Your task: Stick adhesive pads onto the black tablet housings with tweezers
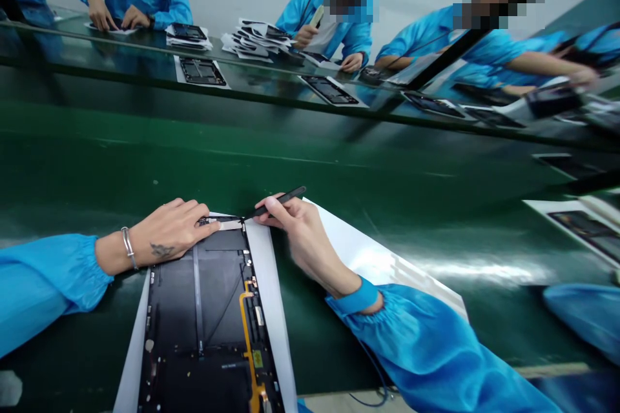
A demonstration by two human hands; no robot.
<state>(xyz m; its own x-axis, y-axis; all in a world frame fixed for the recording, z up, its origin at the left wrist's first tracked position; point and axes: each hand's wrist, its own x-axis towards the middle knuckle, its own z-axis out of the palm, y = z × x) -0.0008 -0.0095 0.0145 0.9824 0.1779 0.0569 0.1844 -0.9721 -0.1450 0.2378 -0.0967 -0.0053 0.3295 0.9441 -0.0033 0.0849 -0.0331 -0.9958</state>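
An opened tablet housing (220, 310) lies in front of me, with black inner panels and an orange flex cable (246, 322) along its right side. My left hand (177, 232) is closed over the upper left edge of the housing, its fingertips against a white strip (230, 225). Between the fingers of my right hand (300, 226) is a pair of black tweezers (281, 201), tilted, its tip at the housing's upper right corner. The strip's left end is hidden under my left fingers.
White sheets (353, 239) lie under and right of the housing. Another opened tablet (588, 226) rests farther right, beside a blue sleeve (586, 316). Beyond a raised ledge (271, 93), co-workers in blue handle tablets, with a pile of white-backed parts (256, 39) near them.
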